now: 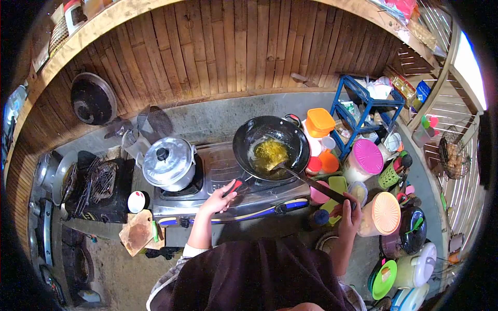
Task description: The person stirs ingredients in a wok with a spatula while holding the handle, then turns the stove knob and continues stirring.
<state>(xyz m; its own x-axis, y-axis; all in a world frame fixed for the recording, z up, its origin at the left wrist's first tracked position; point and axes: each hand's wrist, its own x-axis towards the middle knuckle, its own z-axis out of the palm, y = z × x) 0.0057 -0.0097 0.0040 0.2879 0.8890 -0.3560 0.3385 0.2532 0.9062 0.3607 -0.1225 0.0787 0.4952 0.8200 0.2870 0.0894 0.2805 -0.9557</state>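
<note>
A black wok (pixel 252 132) sits on the right burner of the two-burner stove (pixel 218 173), with a yellow food mixture (pixel 271 152) in liquid at its bottom. My left hand (pixel 220 199) is closed around the wok's red and black handle (pixel 234 187) at the front of the stove. In my right hand (pixel 349 213) is the end of a long dark spatula (pixel 319 185). Its metal blade rests inside the wok at the edge of the yellow mixture. The fingers of my right hand are wrapped round the handle.
A lidded aluminium pot (pixel 168 163) stands on the left burner. Further left are a cutting board (pixel 139 232) with a green-handled knife (pixel 155 231) and a dark grill stove (pixel 98 189). Plastic containers (pixel 385 213) and a blue rack (pixel 358 106) crowd the right side.
</note>
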